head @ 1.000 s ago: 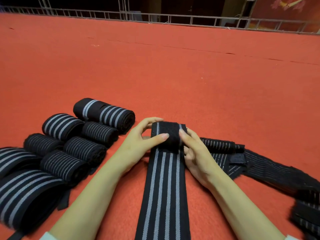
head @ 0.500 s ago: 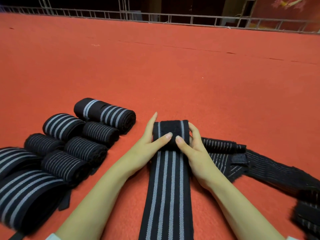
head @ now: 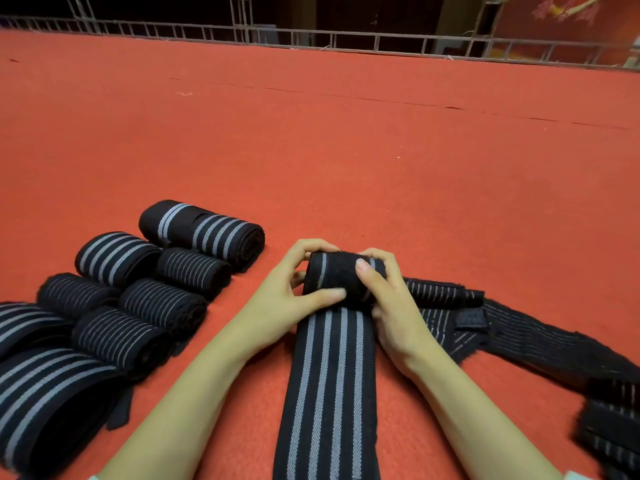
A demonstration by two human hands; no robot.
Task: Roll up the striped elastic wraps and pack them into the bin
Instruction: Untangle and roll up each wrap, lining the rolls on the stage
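- The left hand (head: 287, 299) and right hand (head: 391, 306) both clamp the rolled end (head: 341, 280) of a striped wrap between them, thumbs on top.
- The roll's long axis runs hand to hand; its unrolled tail (head: 329, 393) stretches back between the forearms.
- Finished rolls (head: 166, 299) lie left of the left hand.
- Loose wraps (head: 519, 334) lie right of the right hand on the red carpet (head: 346, 150).

Light even and soft; red carpet (head: 346, 150) bright, saturated. Faint shadows beside rolled wraps (head: 104, 306) at 8 o'clock, focus slightly soft there. Beyond railing (head: 346, 39) at 12 o'clock: dark. Wide-angle bowing at edges.
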